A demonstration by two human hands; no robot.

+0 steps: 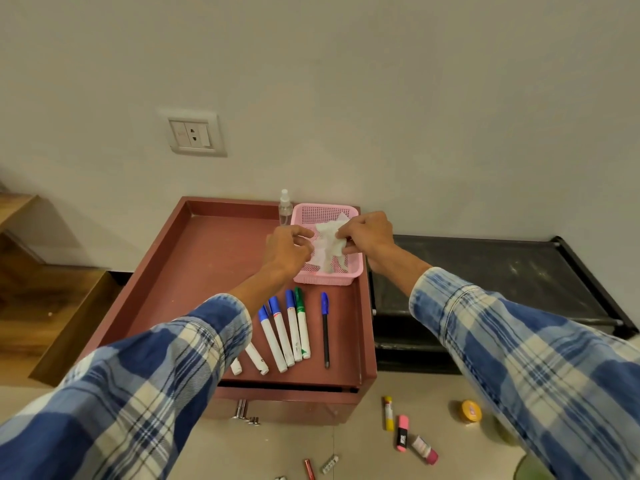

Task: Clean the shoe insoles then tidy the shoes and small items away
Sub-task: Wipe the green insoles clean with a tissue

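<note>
Plaid sleeves [138,375] lead to the left hand [289,249] and right hand [367,233], close together, both pinching one white wipe [329,247] just above the pink basket [323,279]. Best, I judge, to draw its edges apart gently so it opens flat without tearing. Behind the basket stands one spray bottle [284,207]. In front of the basket lie three blue-capped markers [277,327], one green-capped marker [302,323], one blue pen [325,327] and two half-hidden markers [257,358]. No shoes or insoles show.

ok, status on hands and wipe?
Left hand and right hand both pinch the white wipe over the pink basket. Markers lie nearby, untouched. Nothing blocking.
</note>
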